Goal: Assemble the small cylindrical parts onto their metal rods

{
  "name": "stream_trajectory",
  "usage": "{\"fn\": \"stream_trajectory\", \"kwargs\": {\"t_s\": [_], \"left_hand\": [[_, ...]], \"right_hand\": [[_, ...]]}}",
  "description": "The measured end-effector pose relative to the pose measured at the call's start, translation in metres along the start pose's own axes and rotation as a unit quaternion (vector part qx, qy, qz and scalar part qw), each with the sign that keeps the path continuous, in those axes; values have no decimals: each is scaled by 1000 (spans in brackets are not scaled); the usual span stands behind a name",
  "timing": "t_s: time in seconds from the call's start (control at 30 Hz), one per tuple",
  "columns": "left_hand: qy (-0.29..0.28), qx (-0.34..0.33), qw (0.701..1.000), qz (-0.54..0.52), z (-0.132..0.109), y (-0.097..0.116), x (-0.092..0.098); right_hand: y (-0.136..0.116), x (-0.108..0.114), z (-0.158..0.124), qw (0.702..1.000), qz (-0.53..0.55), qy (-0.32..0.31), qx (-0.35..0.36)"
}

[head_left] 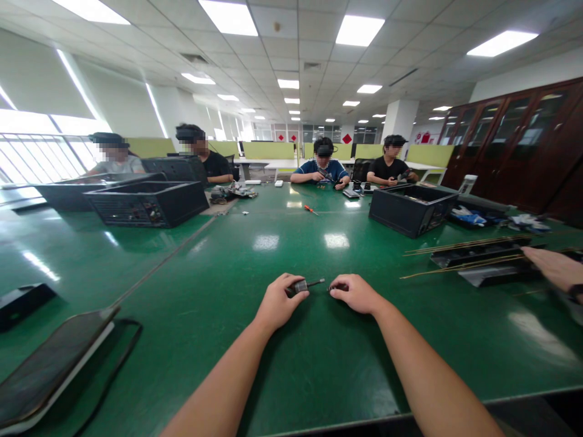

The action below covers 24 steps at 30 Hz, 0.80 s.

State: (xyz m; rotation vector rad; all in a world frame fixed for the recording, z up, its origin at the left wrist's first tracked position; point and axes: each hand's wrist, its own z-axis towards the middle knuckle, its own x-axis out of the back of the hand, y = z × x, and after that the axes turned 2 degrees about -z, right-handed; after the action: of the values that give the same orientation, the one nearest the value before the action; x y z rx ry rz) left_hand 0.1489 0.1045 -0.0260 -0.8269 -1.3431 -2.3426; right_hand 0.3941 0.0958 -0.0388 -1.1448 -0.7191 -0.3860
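Head view: left hand [279, 303] grasping dark tool [299, 287] over green worktop [204, 273], its thin shaft [316, 283] pointing toward right hand [358, 295]. Right hand pinching small dark piece [331, 289] (too small to identify) just beyond shaft's end, gap visible between. Handling judged best with shaft lined up to piece, grip light, both hands low and steady.

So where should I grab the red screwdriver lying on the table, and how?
Probably by its red handle, coming straight down from above. The screwdriver lies flat on the green table with open space around it. Its handle looks thicker than the thin shaft, which points to the right and toward the camera.
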Motion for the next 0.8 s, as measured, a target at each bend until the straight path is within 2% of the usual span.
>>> {"fn": "stream_trajectory", "kwargs": {"t_s": [0.1,0.2,0.33,0.43,0.5,0.63,0.73,0.8], "left_hand": [[12,40,999,-8,1,-6,0],[28,67,997,-9,0,-10,8],[34,98,993,61,-12,-11,42],[-6,115,979,167,-37,-21,81],[-12,109,970,217,-63,-37,108],[59,131,951,272,-118,-79,154],[104,147,942,282,-145,-91,170],[128,134,937,296,-152,-79,171]], "right_hand": [[4,1,1,1000,12,5,-9],[9,3,1,999,20,12,-24],[13,4,1,999,30,21,-38],[14,3,3,998,35,22,-36],[15,1,4,999,39,22,-31],[14,-1,4,998,51,18,-24],[13,1,3,998,62,17,-22],[12,1,3,997,73,19,-23]]}}
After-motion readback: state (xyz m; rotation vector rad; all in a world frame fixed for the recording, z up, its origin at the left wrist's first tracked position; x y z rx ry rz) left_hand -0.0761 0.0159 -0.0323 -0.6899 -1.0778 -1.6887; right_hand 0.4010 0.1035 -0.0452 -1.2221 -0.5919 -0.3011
